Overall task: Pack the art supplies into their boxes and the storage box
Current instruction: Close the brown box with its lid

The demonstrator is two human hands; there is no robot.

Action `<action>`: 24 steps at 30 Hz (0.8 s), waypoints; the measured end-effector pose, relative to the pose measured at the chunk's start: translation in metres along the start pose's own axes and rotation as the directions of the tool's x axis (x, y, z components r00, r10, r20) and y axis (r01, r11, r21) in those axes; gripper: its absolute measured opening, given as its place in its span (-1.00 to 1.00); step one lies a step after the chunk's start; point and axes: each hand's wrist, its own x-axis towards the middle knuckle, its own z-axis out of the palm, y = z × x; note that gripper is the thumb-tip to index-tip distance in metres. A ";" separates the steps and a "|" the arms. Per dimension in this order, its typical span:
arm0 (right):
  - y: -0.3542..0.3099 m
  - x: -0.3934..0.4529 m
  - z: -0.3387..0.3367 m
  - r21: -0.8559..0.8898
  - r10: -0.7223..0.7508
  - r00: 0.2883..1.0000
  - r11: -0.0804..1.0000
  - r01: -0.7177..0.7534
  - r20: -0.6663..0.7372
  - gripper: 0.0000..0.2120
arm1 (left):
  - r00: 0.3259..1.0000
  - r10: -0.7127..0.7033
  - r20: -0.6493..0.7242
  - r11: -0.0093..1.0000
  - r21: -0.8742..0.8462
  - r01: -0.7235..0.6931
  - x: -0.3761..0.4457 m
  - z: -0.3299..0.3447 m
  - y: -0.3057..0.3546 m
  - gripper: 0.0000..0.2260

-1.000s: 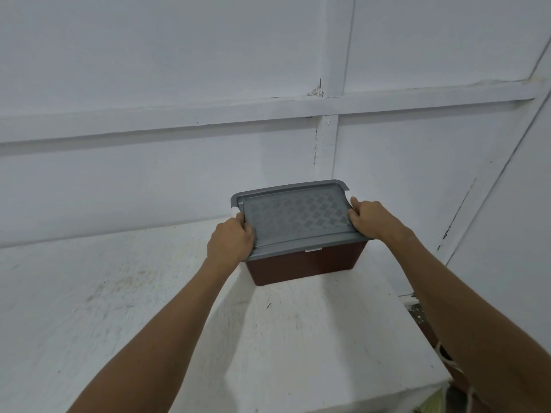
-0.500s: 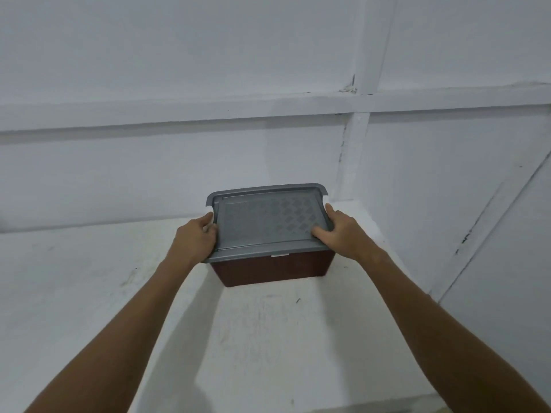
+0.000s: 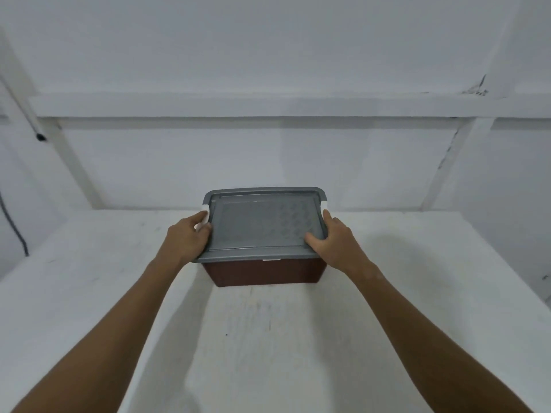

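A brown storage box (image 3: pixel 264 271) with a grey lid (image 3: pixel 262 226) sits on a white worktop (image 3: pixel 268 338), its long axis running left to right, lid facing up, near the back wall (image 3: pixel 268 156). The left hand (image 3: pixel 187 238) grips the lid's left edge at a white latch (image 3: pixel 205 213); the right hand (image 3: pixel 335 244) clasps the right edge, thumb on top.

White scuffed table (image 3: pixel 268 338), brown storage box (image 3: pixel 262 272) with grey lid (image 3: pixel 262 225) standing on it

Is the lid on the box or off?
On. The grey lid covers the brown box fully; both hands hold its sides.
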 end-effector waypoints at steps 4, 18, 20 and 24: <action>-0.036 0.003 0.040 -0.032 0.021 0.994 0.999 -0.025 -0.110 -0.49 | 0.996 0.083 -0.008 0.992 -0.092 -0.084 -0.011 -0.026 -0.028 -0.41; -0.064 -0.005 0.054 -0.240 0.012 1.000 0.971 -0.009 0.010 0.04 | 0.916 0.388 0.098 0.917 -0.138 -0.374 0.014 -0.029 -0.073 -0.15; -0.065 0.014 0.058 -0.265 0.031 0.999 0.964 -0.027 0.010 0.03 | 0.932 0.351 0.095 0.932 -0.128 -0.338 0.033 -0.028 -0.067 -0.17; -0.069 0.053 0.066 -0.325 0.057 0.998 0.945 -0.048 0.019 -0.07 | 0.972 0.210 0.103 0.975 -0.094 -0.201 0.074 -0.026 -0.055 -0.33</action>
